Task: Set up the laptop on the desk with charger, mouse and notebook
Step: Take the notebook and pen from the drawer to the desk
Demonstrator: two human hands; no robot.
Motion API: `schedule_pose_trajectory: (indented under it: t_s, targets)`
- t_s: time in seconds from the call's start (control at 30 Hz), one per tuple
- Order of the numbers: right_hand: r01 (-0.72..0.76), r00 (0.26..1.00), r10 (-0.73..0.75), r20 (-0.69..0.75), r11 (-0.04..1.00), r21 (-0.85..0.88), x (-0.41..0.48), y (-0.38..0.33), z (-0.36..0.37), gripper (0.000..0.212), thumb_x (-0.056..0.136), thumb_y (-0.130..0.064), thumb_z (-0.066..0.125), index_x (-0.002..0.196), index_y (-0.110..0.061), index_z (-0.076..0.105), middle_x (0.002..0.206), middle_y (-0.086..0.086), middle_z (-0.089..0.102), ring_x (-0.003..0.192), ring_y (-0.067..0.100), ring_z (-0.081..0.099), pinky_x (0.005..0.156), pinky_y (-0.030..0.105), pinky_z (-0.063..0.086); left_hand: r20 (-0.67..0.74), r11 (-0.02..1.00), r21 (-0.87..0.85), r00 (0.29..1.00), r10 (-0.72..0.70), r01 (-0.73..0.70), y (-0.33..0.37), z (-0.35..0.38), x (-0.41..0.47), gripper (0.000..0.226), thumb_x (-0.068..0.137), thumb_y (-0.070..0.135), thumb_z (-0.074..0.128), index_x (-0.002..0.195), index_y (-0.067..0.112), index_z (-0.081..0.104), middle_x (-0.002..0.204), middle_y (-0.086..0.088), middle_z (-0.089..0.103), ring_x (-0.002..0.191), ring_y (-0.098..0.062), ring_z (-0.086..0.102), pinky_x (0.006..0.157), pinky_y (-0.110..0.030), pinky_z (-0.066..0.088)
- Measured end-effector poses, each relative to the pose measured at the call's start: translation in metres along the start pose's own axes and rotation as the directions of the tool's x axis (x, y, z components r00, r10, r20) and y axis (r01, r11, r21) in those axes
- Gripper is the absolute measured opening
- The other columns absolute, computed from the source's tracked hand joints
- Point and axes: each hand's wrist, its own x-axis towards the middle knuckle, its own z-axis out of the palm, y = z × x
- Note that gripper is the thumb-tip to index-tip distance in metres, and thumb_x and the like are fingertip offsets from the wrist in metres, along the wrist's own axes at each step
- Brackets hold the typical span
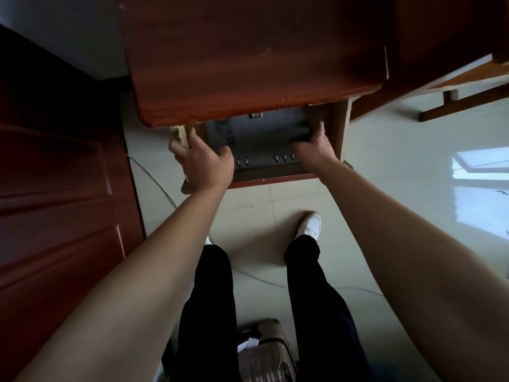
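My right hand [316,146] holds the right edge of the dark grey flat laptop case [261,136], with the fingers curled over it and the thumb on top. My left hand [203,164] is at the left side. Its thumb lies on the case, but the fingers go toward the pale drawer wall, and I cannot tell if they grip anything. The case lies flat inside the open wooden drawer [275,176], just under the edge of the red-brown wooden bench [248,64]. I judge it to be rather heavy, stiff and smooth, so 2 hands at the 2 sides seem safer than its thin metal handle. Near my feet, on the pale tiled floor [385,175], stands a beige hard suitcase [264,354].
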Motion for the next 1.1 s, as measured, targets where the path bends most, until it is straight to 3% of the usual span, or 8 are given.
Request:
schedule_pose_trajectory:
  t_s: [0.2,0.33,0.43,0.57,0.77,0.83,0.93,1.1]
  targets:
    - [-0.099,0.994,0.089,0.071,0.981,0.164,0.006,0.004,0.001,0.081,0.097,-0.027,0.053,0.160,-0.029,0.003,0.158,0.010,0.037,0.143,0.035,0.037,0.119,0.049,0.031,0.129,1.000,-0.011,0.992,-0.015,0.016,0.002,0.009,-0.003,0.073,0.087,0.034,0.068,0.148,0.018,0.032,0.158,-0.014,0.018,0.142,-0.033,0.030,0.111,-0.045,0.034]
    - [-0.075,0.995,0.061,0.079,0.980,0.187,0.004,0.010,0.006,0.081,0.098,-0.022,0.054,0.160,-0.029,0.002,0.152,0.009,0.044,0.134,0.032,0.045,0.111,0.044,0.038,0.305,0.951,-0.142,0.926,-0.222,0.274,0.003,0.016,0.011,0.092,0.086,0.041,0.066,0.158,0.024,0.011,0.165,-0.007,0.015,0.149,-0.032,0.021,0.118,-0.054,0.026]
    - [-0.072,0.994,0.052,0.101,0.975,0.212,0.008,0.013,0.005,0.078,0.098,-0.019,0.050,0.160,-0.030,0.004,0.154,0.008,0.042,0.137,0.032,0.042,0.112,0.044,0.035,0.427,0.821,-0.324,0.847,-0.317,0.471,0.003,0.014,0.024,0.086,0.078,0.046,0.068,0.152,0.022,0.031,0.153,-0.004,0.041,0.136,-0.027,0.040,0.113,-0.047,0.034]
    - [-0.097,0.994,0.071,0.085,0.933,0.345,0.011,0.015,0.000,0.068,0.101,-0.025,0.051,0.160,-0.025,0.016,0.153,0.009,0.044,0.139,0.032,0.042,0.117,0.048,0.034,0.481,0.779,-0.367,0.821,-0.309,0.508,0.002,0.012,0.027,0.076,0.082,0.061,0.059,0.147,0.023,0.044,0.149,0.000,0.047,0.131,-0.023,0.046,0.109,-0.040,0.035]
    - [-0.090,0.977,0.126,-0.172,0.975,0.205,-0.003,0.007,0.005,0.072,0.089,-0.070,0.039,0.137,-0.018,0.054,0.132,0.012,0.056,0.119,0.033,0.055,0.106,0.051,0.044,0.154,0.813,-0.364,0.890,-0.429,0.454,0.003,0.014,-0.002,0.072,0.091,0.072,0.030,0.138,0.023,0.053,0.148,-0.007,0.047,0.135,-0.034,0.042,0.110,-0.045,0.032]
    - [-0.099,0.964,0.121,-0.235,0.990,0.100,-0.014,0.013,0.008,0.082,0.088,-0.078,0.032,0.137,-0.016,0.055,0.135,0.014,0.054,0.123,0.036,0.052,0.109,0.051,0.041,0.065,0.850,-0.341,0.912,-0.406,0.402,0.000,0.012,-0.021,0.067,0.096,0.065,0.029,0.123,0.015,0.064,0.133,-0.015,0.058,0.126,-0.039,0.049,0.092,-0.036,0.036]
    - [-0.084,0.952,0.096,-0.292,0.995,0.054,-0.033,0.028,0.013,0.084,0.088,-0.080,0.030,0.132,-0.013,0.056,0.132,0.016,0.056,0.122,0.036,0.053,0.107,0.046,0.040,0.025,0.887,-0.300,0.932,-0.361,0.351,-0.014,0.007,-0.043,0.067,0.099,0.062,0.027,0.090,0.010,0.067,0.097,-0.014,0.068,0.099,-0.039,0.064,0.074,-0.035,0.045]
    - [0.037,0.926,0.022,-0.376,0.988,0.149,-0.056,0.054,0.028,0.069,0.097,-0.069,0.029,0.114,-0.012,0.062,0.120,0.013,0.062,0.117,0.033,0.056,0.097,0.039,0.039,-0.099,0.930,-0.302,0.963,-0.250,0.211,-0.035,-0.004,-0.060,0.059,0.103,0.053,0.034,0.096,0.006,0.069,0.097,-0.018,0.070,0.095,-0.039,0.062,0.068,-0.031,0.033]
